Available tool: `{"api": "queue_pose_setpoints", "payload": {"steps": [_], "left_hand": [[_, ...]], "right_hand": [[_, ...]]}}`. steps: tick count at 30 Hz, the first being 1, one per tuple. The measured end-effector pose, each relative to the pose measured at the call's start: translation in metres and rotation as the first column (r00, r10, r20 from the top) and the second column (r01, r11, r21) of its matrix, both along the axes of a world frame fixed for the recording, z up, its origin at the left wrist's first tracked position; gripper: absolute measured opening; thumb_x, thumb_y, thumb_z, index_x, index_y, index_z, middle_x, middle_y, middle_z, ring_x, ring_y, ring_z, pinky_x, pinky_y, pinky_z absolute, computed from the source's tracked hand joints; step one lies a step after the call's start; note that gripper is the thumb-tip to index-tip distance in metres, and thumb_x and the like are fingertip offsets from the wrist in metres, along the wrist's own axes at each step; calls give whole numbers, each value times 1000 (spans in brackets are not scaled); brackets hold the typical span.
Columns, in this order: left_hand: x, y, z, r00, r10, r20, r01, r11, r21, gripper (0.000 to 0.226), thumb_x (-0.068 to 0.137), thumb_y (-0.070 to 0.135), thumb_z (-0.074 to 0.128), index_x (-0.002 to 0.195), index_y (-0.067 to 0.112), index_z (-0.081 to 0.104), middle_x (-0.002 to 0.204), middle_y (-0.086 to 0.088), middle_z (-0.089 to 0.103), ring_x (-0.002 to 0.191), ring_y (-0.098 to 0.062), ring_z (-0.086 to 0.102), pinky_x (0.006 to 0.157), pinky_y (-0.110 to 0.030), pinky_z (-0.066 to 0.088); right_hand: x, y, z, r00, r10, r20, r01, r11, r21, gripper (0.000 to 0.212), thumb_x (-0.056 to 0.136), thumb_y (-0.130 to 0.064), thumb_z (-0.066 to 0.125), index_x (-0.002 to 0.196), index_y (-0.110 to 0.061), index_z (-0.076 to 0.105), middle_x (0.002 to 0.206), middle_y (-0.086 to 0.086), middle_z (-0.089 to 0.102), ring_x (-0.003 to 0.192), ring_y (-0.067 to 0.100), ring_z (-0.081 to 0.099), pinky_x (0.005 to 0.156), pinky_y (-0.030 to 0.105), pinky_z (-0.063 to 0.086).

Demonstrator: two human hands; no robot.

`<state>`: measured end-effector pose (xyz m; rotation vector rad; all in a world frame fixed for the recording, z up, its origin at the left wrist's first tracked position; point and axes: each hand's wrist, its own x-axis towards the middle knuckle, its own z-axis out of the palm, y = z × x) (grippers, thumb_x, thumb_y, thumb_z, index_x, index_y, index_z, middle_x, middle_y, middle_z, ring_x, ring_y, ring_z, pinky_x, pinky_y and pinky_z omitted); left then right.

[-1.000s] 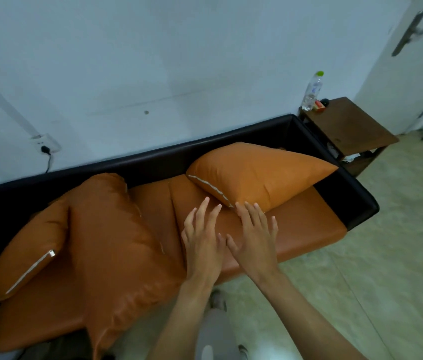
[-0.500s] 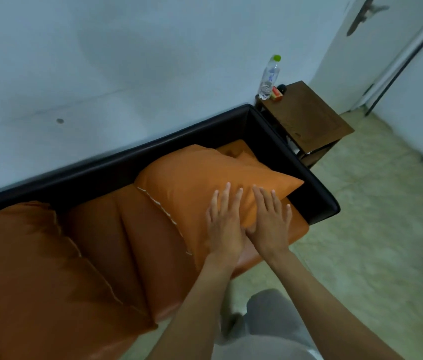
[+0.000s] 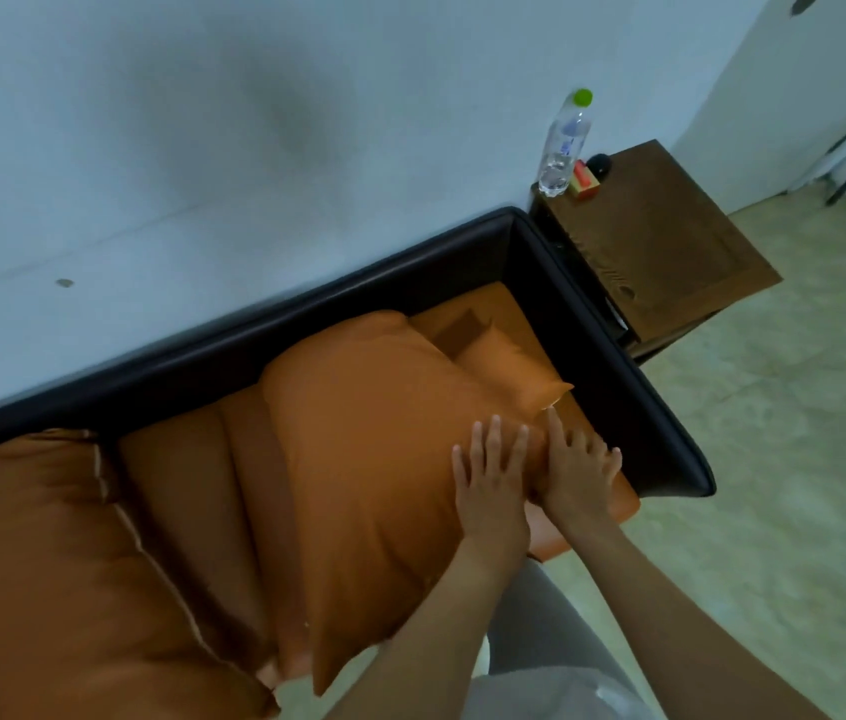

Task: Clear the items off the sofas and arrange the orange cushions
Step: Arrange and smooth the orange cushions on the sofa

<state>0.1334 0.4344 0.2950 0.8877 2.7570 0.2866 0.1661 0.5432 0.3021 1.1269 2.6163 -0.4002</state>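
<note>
fingers point(image 3: 494, 433) of both hands lie straight and spread, flat on the large orange cushion point(image 3: 374, 459) — the left hand point(image 3: 488, 485) on its near right part, the right hand point(image 3: 579, 472) pressed at its right edge, gripping nothing. the cushion lies across the right end of the sofa point(image 3: 670, 433), its lower corner hanging past the seat front. pushed flat-handed, it could slide off toward the floor — nothing holds it. a smaller cushion point(image 3: 509, 366) behind it, seemingly wedged at the armrest, may bunch up and block a neat fit.
</note>
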Motion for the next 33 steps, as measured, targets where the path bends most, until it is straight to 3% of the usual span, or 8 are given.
{"api": "queue_pose_setpoints", "payload": {"steps": [3, 7, 13, 22, 25, 28, 31, 33], "left_hand": [[1, 24, -17, 997, 58, -52, -61, 996, -69, 119, 67, 74, 80, 162, 30, 24, 168, -11, 26, 154, -34, 24, 123, -59, 9], [-5, 42, -18, 987, 154, -54, -157, 986, -60, 113, 73, 80, 68, 164, 28, 25, 169, -13, 24, 154, -38, 27, 124, -60, 4], [-33, 28, -3, 954, 272, -127, -263, 961, 81, 75, 97, 71, 28, 157, 29, 44, 163, -10, 40, 151, -32, 38, 120, -58, 20], [-68, -58, 22, 911, 387, -144, -323, 884, 338, 62, 94, 36, 68, 153, 31, 48, 153, 1, 53, 144, -21, 46, 124, -48, 22], [-75, -95, 31, 868, 476, -145, -388, 830, 399, 62, 94, 37, 74, 152, 33, 49, 150, 6, 55, 144, -16, 46, 127, -45, 14], [-85, -134, 39, 818, 550, -167, -442, 788, 429, 67, 91, 38, 80, 150, 33, 50, 151, 9, 54, 146, -14, 42, 127, -47, 11], [-93, -169, 47, 789, 594, -158, -474, 752, 458, 69, 85, 42, 85, 147, 31, 55, 152, 10, 52, 148, -14, 40, 126, -50, 15], [-98, -192, 52, 751, 642, -152, -514, 714, 474, 64, 86, 41, 84, 144, 30, 58, 152, 10, 53, 149, -14, 39, 127, -49, 15]], "right_hand": [[-2, 21, -15, 973, 142, -181, -153, 987, -53, 52, 75, -29, 88, 117, -11, 61, 108, 13, 70, 99, 34, 68, 94, 47, 48], [-15, 31, -17, 884, 308, -352, -317, 948, 32, 43, 56, -8, 100, 81, -10, 66, 70, 7, 67, 54, 17, 60, 56, 29, 48], [-37, 15, 2, 840, 244, -486, -324, 942, -87, 28, 82, -11, 82, 101, -22, 64, 82, -4, 68, 67, 10, 59, 69, 29, 52], [-77, -45, 44, 836, 223, -502, -381, 894, -236, 64, 77, -41, 83, 134, -30, 56, 120, -11, 68, 101, 10, 65, 93, 32, 53], [-87, -49, 59, 881, 189, -435, -440, 665, -604, 73, 80, -46, 84, 143, -40, 47, 133, -32, 52, 116, -8, 55, 95, 12, 47], [-107, -43, 68, 926, -44, -376, -350, 282, -893, 60, 86, -46, 72, 142, -38, 54, 133, -15, 62, 125, 6, 59, 101, 29, 52], [-134, -67, 60, 877, 115, -467, -460, 488, -742, 68, 82, -20, 64, 143, -45, 48, 146, -13, 47, 140, 5, 41, 109, 33, 44], [-152, -97, 51, 764, 404, -503, -645, 521, -560, 90, 71, -39, 67, 153, -43, 31, 161, -9, 28, 149, 5, 23, 119, 33, 30]]}}
